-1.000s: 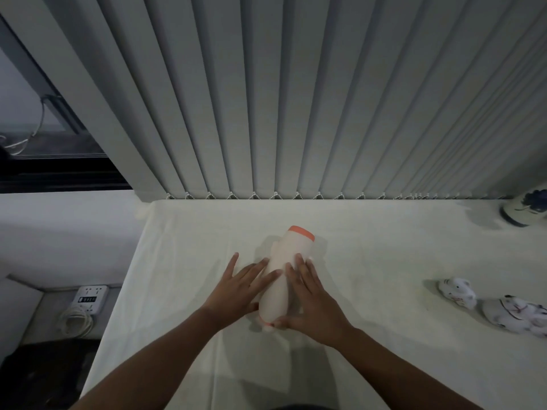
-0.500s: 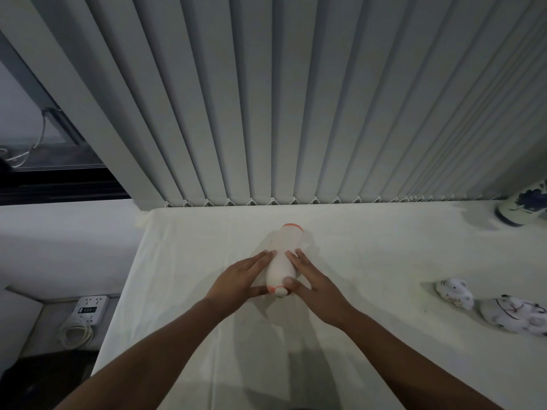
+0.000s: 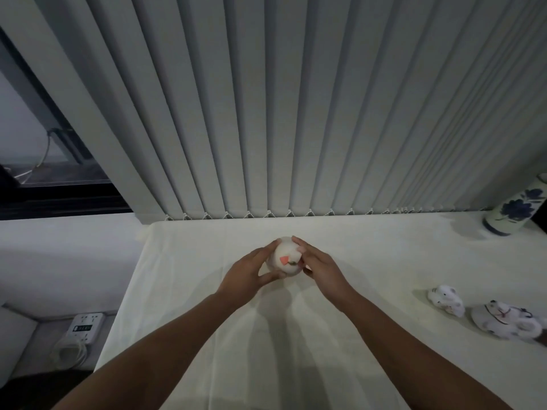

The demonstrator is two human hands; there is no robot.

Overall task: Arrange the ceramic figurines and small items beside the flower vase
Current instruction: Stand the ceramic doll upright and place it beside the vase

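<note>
A white bottle with orange trim [image 3: 284, 257] sits between both palms near the middle of the white tablecloth, its base end turned toward me. My left hand [image 3: 247, 275] grips its left side and my right hand [image 3: 321, 267] grips its right side. A white vase with blue flowers [image 3: 516, 210] stands at the far right by the blinds. Two white ceramic animal figurines lie at the right: a small one [image 3: 446, 300] and a larger one [image 3: 503, 319].
The white tablecloth [image 3: 355, 335] covers the table; its left edge drops off near a power strip [image 3: 85, 324] and coiled cable on a low ledge. Vertical blinds [image 3: 296, 113] hang along the table's far edge, with a dark window at left.
The bottle lay flat under both hands; it has been lifted and tipped so its base faces me, moving slightly farther away, with both hands now clasping its sides.
</note>
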